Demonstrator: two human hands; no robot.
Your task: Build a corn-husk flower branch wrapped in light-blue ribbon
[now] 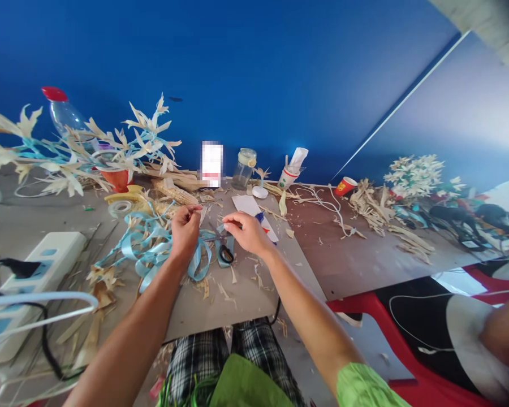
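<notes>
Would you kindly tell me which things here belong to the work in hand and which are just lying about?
In hand: left hand, pinched shut over the light blue ribbon; right hand beside it; scissors by the right hand.
Lying about: glass jar, red paper cup, plastic bottle, power strip, tape roll, corn cob.

I see a light-blue ribbon (150, 240) with a smooth satin sheen, dry matt corn husks (377, 212) that look papery and rough, a dull grey table (246, 294), a clear glossy plastic bottle (65, 116) and a smooth white plastic power strip (46, 260).
</notes>
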